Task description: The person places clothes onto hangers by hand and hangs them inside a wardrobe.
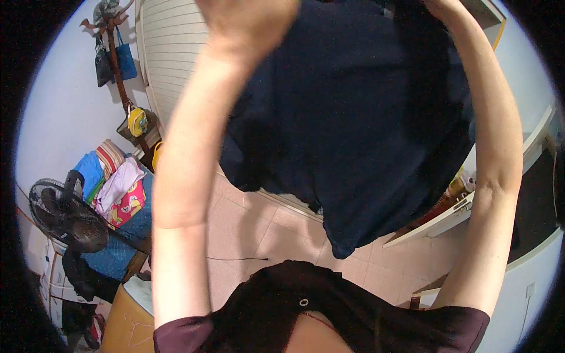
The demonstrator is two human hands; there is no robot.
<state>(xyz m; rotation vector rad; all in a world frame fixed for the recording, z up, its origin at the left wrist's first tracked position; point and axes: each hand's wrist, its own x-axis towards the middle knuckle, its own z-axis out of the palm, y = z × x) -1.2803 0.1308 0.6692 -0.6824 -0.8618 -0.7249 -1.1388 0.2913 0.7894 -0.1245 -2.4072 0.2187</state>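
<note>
A dark navy garment (pixel 359 112) hangs spread out in the air in front of me, its lower edge uneven and a pointed corner drooping at the bottom. My left hand (pixel 253 26) is raised at the top edge of the view, beside the garment's upper left; its fingers are cut off by the frame. At the upper right, only a small part of my right hand (pixel 438 8) shows by the cloth. The garment hangs between both raised hands, which appear closed on its upper part, though the grips themselves are out of sight.
A black fan (pixel 67 215) stands at the left, beside piled folded clothes (pixel 118 182). Behind is a coat stand (pixel 118 76) with bags. A white slatted door (pixel 170 47) rises beyond the garment. A cable (pixel 238 258) lies on the tiled floor (pixel 235 217). A pink hanger (pixel 138 330) is low left.
</note>
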